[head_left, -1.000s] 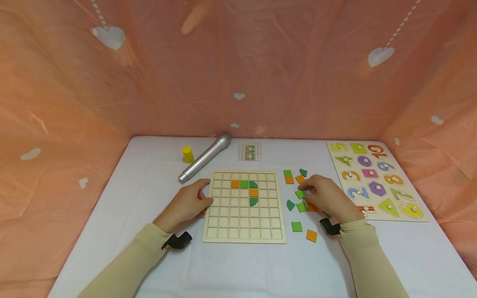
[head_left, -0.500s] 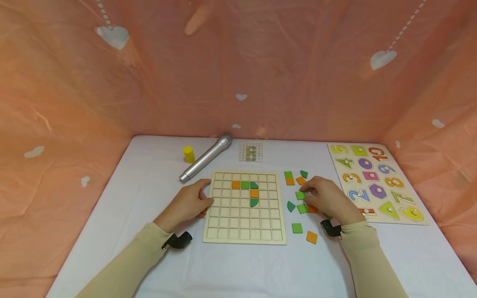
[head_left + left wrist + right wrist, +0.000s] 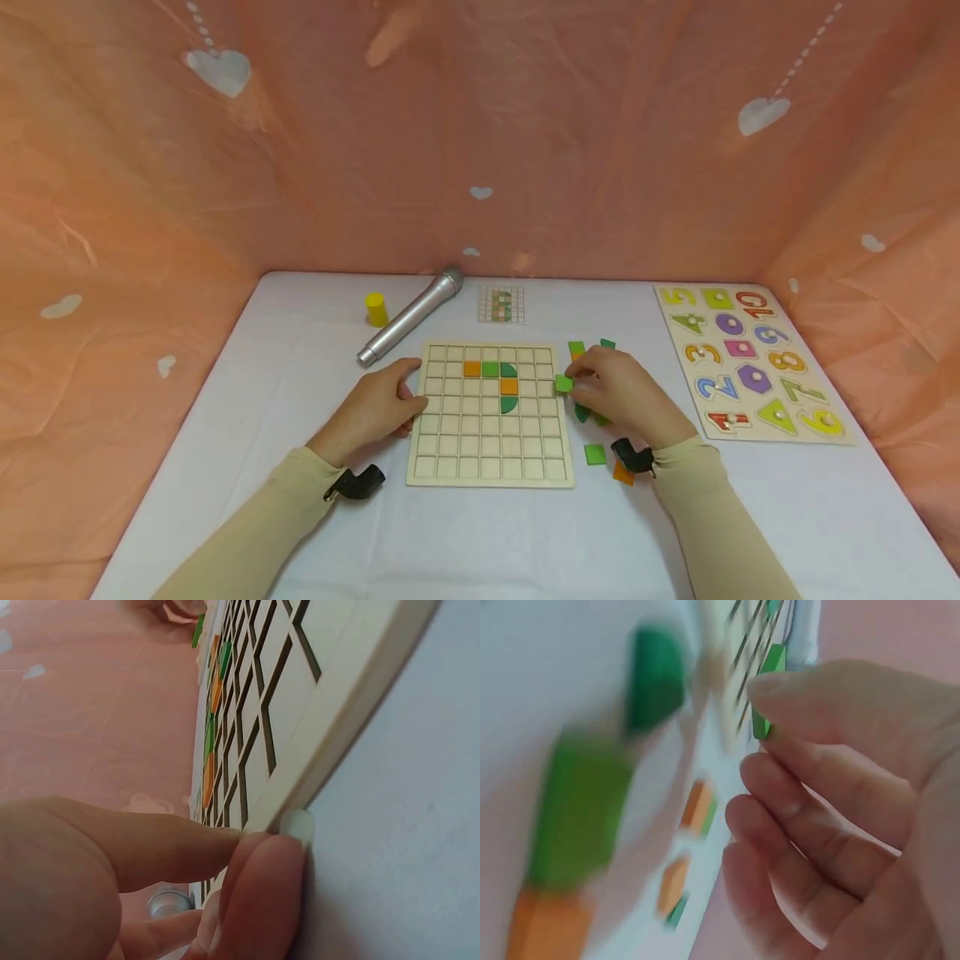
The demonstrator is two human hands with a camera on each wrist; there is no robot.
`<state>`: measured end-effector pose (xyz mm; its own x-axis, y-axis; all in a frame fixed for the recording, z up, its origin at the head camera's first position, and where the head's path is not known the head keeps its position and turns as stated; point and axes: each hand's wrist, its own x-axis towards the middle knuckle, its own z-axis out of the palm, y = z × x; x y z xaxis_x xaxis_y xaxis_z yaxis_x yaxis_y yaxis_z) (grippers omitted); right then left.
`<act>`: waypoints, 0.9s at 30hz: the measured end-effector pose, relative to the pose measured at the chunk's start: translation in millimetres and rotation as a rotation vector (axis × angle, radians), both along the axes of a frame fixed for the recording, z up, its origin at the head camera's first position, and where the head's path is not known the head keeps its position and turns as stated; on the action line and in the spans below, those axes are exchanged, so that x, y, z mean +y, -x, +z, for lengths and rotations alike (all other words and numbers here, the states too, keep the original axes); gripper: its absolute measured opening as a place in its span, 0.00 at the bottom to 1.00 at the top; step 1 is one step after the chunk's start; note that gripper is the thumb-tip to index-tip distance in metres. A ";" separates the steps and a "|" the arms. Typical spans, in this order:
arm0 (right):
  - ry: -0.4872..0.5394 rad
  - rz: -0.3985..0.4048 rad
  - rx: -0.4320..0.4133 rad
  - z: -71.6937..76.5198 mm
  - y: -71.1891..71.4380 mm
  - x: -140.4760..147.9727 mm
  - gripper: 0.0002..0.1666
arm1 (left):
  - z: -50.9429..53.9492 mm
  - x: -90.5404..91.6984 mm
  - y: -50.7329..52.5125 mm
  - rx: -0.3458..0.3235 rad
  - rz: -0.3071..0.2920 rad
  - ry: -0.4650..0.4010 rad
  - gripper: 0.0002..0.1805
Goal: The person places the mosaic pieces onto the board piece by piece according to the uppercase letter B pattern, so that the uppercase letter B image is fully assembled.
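At the grid board [image 3: 492, 446], the left grip [image 3: 371, 412] pinches one edge, likely steadying it; the right grip [image 3: 627, 395] pinches a green square [image 3: 562, 384], leaving part exposed.

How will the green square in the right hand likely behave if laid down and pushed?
The green square will probably stay stiff: its edges look straight, pinched by the right hand. It seems light, being small and thin. Flat-faced, it should slide rather than roll.

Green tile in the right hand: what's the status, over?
Right hand pinching green tile, near right edge of board. Left hand gripping board's left edge. Nothing visibly in the way.
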<state>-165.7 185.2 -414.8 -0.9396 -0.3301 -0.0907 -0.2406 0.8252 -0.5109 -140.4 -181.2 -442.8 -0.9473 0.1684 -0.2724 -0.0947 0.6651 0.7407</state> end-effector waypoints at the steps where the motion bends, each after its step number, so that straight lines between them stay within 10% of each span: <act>1: -0.002 0.018 0.016 0.7 1.1 -7.1 0.13 | 0.0 -0.4 0.1 0.000 0.000 -0.003 0.39; 14: -0.073 0.236 0.132 -2.3 -3.8 -79.8 0.10 | 0.9 1.1 0.1 0.000 0.000 -0.036 0.39; 27: -0.097 0.257 0.165 -9.8 -10.3 -93.5 0.08 | 3.6 1.2 -0.8 -0.008 0.003 -0.021 0.39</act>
